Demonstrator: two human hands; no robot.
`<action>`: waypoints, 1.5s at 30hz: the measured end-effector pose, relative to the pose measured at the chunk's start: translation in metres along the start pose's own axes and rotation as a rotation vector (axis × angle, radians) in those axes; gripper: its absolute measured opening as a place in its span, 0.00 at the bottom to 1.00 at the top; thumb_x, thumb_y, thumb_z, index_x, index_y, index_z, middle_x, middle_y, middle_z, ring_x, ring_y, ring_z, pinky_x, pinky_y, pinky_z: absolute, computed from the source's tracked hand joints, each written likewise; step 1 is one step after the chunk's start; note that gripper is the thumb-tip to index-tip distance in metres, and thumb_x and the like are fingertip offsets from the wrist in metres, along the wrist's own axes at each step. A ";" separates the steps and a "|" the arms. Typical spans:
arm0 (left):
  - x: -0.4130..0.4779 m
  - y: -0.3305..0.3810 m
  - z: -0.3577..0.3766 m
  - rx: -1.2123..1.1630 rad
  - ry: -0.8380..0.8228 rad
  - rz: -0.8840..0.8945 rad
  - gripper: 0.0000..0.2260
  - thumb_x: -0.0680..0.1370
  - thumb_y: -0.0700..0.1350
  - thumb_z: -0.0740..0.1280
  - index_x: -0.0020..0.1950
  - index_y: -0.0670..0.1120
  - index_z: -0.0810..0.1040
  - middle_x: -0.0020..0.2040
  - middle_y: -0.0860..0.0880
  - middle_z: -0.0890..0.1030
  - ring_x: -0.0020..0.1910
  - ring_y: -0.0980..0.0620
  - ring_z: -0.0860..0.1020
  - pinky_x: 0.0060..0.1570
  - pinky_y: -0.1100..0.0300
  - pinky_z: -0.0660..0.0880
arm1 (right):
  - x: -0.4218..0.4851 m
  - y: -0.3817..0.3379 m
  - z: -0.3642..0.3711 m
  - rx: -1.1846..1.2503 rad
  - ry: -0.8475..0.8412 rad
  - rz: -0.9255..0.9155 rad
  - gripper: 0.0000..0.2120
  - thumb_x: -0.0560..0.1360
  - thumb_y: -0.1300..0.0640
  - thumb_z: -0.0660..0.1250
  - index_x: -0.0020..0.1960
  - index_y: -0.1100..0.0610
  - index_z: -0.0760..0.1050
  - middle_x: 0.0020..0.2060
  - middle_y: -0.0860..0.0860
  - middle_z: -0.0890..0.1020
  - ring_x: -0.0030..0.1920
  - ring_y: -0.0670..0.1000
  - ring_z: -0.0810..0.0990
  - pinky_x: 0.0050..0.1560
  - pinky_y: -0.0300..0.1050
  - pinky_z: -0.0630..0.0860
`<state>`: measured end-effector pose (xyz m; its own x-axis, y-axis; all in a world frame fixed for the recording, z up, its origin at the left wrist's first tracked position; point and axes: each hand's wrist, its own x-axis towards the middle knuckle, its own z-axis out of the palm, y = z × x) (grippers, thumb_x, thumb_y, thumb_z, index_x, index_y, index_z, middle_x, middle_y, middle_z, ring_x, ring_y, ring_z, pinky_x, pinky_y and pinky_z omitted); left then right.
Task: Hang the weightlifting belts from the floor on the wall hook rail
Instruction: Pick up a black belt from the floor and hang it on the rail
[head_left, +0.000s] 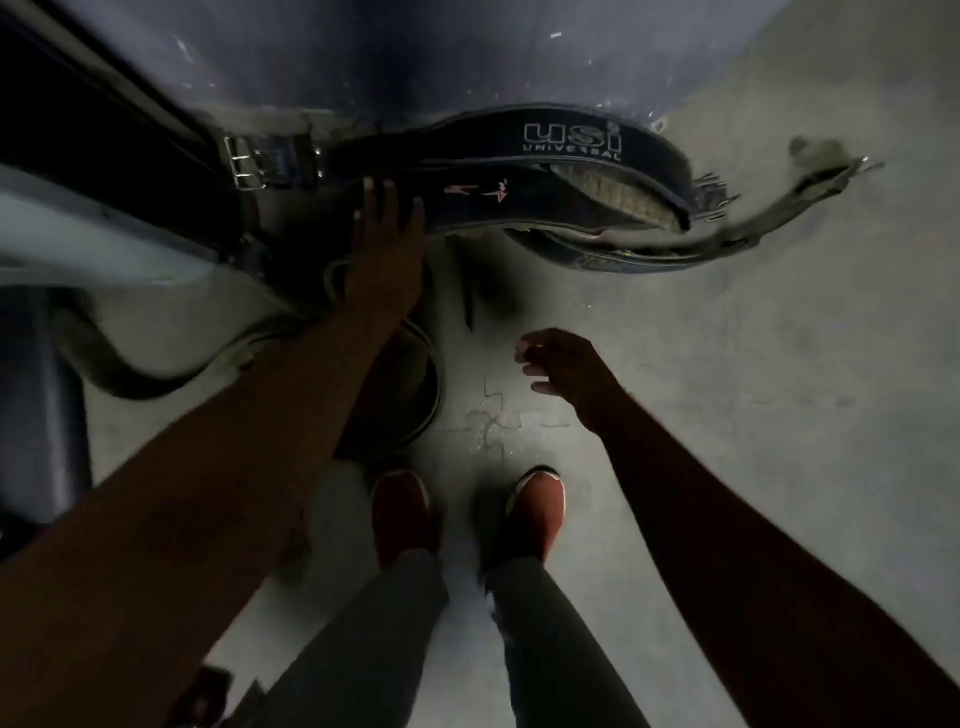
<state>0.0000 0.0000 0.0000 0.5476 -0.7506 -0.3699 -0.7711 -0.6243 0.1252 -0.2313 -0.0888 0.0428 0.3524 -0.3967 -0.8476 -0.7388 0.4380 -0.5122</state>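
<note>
Grey floor (727, 415) meets a dark wall (467, 52). My left hand (387, 228), grip apart, rests flat on the belts (519, 171), which lie lengthwise along the wall's foot. My right hand (561, 369) hovers, grip apart.

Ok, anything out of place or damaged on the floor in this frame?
Yes: the belts lie in a tangled heap against the wall. The USI-printed one looks split along its edge, pale padding showing. Left hand reaches toward the pile.

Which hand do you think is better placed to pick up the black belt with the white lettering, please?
Probably the left. The left hand is stretched out with its fingers at the edge of the black belt, while the right hand hangs loosely curled over bare floor, well short of it.
</note>
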 end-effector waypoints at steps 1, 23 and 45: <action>0.011 0.001 0.002 0.020 0.032 0.008 0.28 0.81 0.38 0.58 0.80 0.43 0.55 0.79 0.34 0.52 0.79 0.33 0.48 0.75 0.39 0.51 | 0.008 -0.002 0.002 0.034 0.003 0.005 0.11 0.80 0.56 0.66 0.62 0.57 0.77 0.53 0.54 0.83 0.54 0.52 0.81 0.53 0.46 0.78; -0.063 0.044 -0.028 -0.233 0.259 0.059 0.23 0.77 0.59 0.66 0.66 0.46 0.77 0.63 0.41 0.78 0.63 0.40 0.75 0.57 0.55 0.69 | 0.051 -0.015 -0.001 0.895 0.126 -0.091 0.20 0.78 0.60 0.68 0.68 0.55 0.66 0.67 0.60 0.76 0.64 0.59 0.79 0.58 0.51 0.80; -0.108 0.049 -0.236 -1.025 -0.401 -0.074 0.20 0.75 0.64 0.67 0.62 0.55 0.79 0.62 0.55 0.80 0.61 0.56 0.78 0.69 0.53 0.71 | -0.161 -0.119 -0.056 0.837 -0.054 -0.147 0.14 0.82 0.53 0.64 0.65 0.56 0.76 0.62 0.55 0.82 0.63 0.57 0.80 0.68 0.55 0.74</action>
<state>-0.0200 -0.0007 0.2634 0.2933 -0.6948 -0.6567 -0.0038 -0.6878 0.7259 -0.2324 -0.1216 0.2481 0.4541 -0.4667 -0.7589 -0.0229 0.8454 -0.5337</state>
